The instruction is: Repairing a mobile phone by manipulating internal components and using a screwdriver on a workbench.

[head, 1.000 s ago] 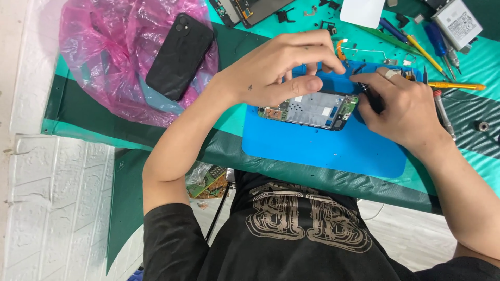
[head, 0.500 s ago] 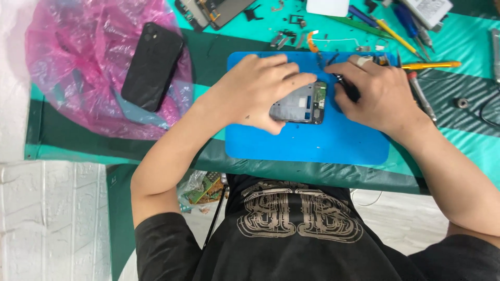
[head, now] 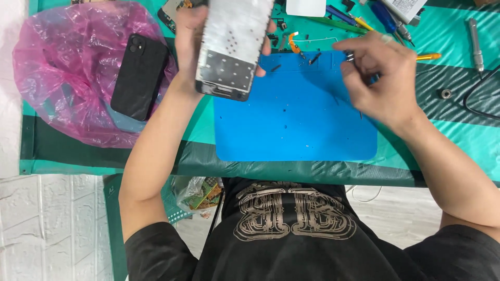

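Head camera looks down on the left hand (head: 195,39), which clasps a stripped phone frame (head: 233,47) by its edges, fingers wrapped round the far side and the thumb side showing at the right edge. The frame is raised off the bench, tilted, its pale perforated metal face turned up toward the lens and its lower end hanging over the left part of the blue work mat (head: 297,114). Half a second ago that same piece lay flat on the mat under both hands; now it has been lifted clear and the mat beneath is bare apart from a few tiny screws.

The right hand (head: 380,78) has drawn away from the frame and hovers over the mat's upper right corner, fingertips pinched together on a small dark metal part (head: 348,54); what the part is cannot be told.

Just beyond the mat's far edge lie an orange-handled tweezer-like tool (head: 295,44), loose black bits, and a row of screwdrivers (head: 388,15) with blue and yellow grips. Left of the frame, a black phone (head: 138,75) rests face down on a crumpled pink plastic bag (head: 62,67). All of it sits on a green cutting mat (head: 458,125). At the far right, a grey metal-handled tool (head: 475,44) and a small metal ring (head: 445,93) lie well apart from the hands.
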